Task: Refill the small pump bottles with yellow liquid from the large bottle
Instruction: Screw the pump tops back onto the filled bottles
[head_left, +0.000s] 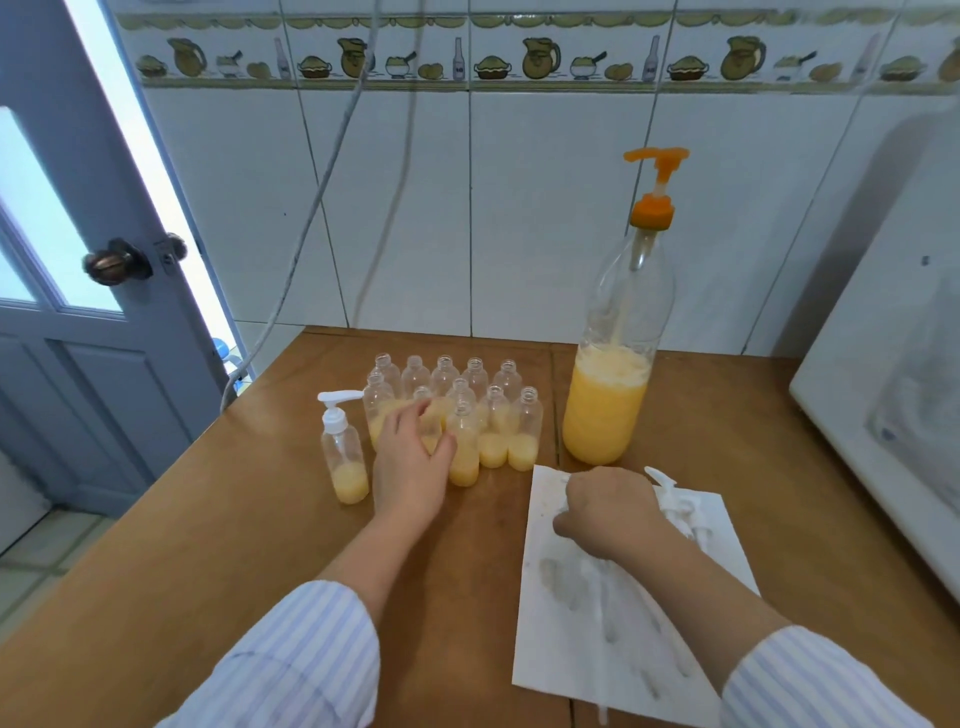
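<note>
We see the large bottle (613, 364) upright at the table's rear right, roughly one-third full of yellow liquid, fitted with an orange pump (655, 182). To its left stands a cluster of small open bottles (493, 431); we count about twelve, partly hidden by the left hand, with the back row of five empty and several front ones holding yellow liquid at the bottom. One capped small bottle (345, 452) with a white pump stands apart at the cluster's left.

The left hand (410, 462) curls its fingers round a front bottle in the cluster. The right hand (608, 509) rests on a white paper sheet (613, 623), fingers curled down among loose white pump heads (680, 509); we cannot tell whether it grips one.

The surface is a brown wooden table (208, 545). Behind are a white tiled wall (519, 208), a blue door (78, 338) at left, and a white appliance (893, 389) at right.
</note>
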